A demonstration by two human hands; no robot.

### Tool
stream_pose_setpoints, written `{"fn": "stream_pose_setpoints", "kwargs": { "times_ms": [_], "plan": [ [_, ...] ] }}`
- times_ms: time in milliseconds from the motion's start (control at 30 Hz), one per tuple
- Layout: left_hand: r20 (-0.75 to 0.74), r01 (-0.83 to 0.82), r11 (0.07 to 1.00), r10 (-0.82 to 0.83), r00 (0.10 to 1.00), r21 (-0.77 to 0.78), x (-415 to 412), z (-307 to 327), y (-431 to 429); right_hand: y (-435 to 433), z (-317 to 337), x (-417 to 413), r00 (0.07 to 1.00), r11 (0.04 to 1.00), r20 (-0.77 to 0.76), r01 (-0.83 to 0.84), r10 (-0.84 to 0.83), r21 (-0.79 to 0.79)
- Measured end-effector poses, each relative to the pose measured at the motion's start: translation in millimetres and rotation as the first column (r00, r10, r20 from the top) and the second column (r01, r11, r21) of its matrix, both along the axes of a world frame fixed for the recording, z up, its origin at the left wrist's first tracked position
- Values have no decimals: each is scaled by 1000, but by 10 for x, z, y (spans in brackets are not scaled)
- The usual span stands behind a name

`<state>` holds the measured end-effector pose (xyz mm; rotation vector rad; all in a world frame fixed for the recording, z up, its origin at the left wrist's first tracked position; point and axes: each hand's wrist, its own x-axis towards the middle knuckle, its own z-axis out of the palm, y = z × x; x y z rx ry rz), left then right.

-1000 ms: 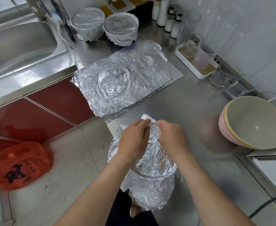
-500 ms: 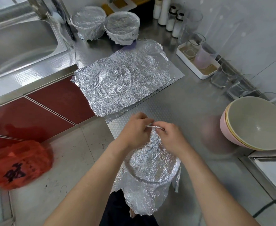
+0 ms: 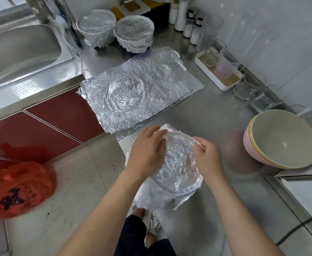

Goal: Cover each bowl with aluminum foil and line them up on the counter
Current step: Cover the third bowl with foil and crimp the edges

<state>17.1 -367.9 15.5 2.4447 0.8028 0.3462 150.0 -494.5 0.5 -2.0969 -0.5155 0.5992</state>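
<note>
A red plastic bag [image 3: 16, 189] at eight o'clock is showing a large black printed character, too blurred for reading, and no other writing is showing legibly.

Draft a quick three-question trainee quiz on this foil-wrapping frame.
1. True or false: both the left hand and the right hand touch the foil-wrapped near bowl.
2. How many foil-covered bowls stand at the back of the counter?
3. The uncovered stacked bowls sit: A in a sink, B at the counter's right, C on the floor.
Key: 1 true; 2 two; 3 B.
</note>
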Motion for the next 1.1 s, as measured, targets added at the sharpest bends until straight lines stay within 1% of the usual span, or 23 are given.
{"fn": "stream_pose_setpoints", "kwargs": {
  "times_ms": [67, 133, 233, 300, 367, 500, 567, 633, 700, 800, 833, 900, 933, 967, 1033, 1100],
  "plan": [
    [10, -29, 1000, 30, 1000, -7, -87, -41, -112, -45, -12, -4, 997, 998, -68, 36, -33, 50],
    [-9, -45, 999, 45, 999, -7, -157, -116, -200, -44, 15, 6, 991, 998, -131, -3, 12, 63],
    [11, -76, 996, 77, 997, -45, -178, -188, -246, 41, 22, 60, 988, 994, -112, -109, 108, -2],
    [42, -78, 992, 82, 996, -99, -165, -194, -248, 89, 9, 62, 989, 992, -85, -123, 121, -23],
    [57, -66, 992, 72, 996, -107, -169, -207, -244, 96, 6, 31, 993, 994, -57, -105, 104, -16],
    [59, -10, 997, 14, 998, -78, -180, -251, -199, 60, -24, -56, 999, 999, 14, -35, 35, 16],
    [52, 55, 997, -53, 997, -46, -174, -279, -138, 26, -72, -113, 999, 1000, 32, 12, -13, 22],
    [17, 133, 991, -133, 991, -13, -154, -260, -36, -35, -95, -174, 998, 998, 6, 56, -56, 41],
    [-49, 162, 987, -162, 986, 8, -126, -194, 76, -80, -50, -209, 996, 996, -64, 60, -56, 72],
    [-76, 102, 993, -97, 992, 59, -139, -77, 104, -76, 38, -140, 977, 997, -209, 47, -33, 62],
    [-67, 59, 996, -54, 996, 66, -167, -38, 43, -58, 55, -96, 974, 999, -227, 32, -21, 44],
    [-52, -5, 998, 8, 999, 68, -258, 19, -155, 6, 76, -42, 981, 999, -189, -36, 35, -4],
    [-37, 0, 998, 2, 999, 67, -303, 45, -268, 36, 93, -33, 985, 997, -156, -73, 68, -27],
    [-16, 37, 997, -36, 999, 68, -351, 71, -366, 70, 97, -37, 988, 994, -124, -102, 95, -48],
    [14, 194, 976, -196, 981, 97, -439, 82, -524, 111, 90, -51, 989, 984, -52, -142, 137, -109],
    [-35, 356, 927, -355, 934, 120, -521, 66, -612, 117, 61, -59, 987, 974, -3, -161, 163, -160]
  ]
}}
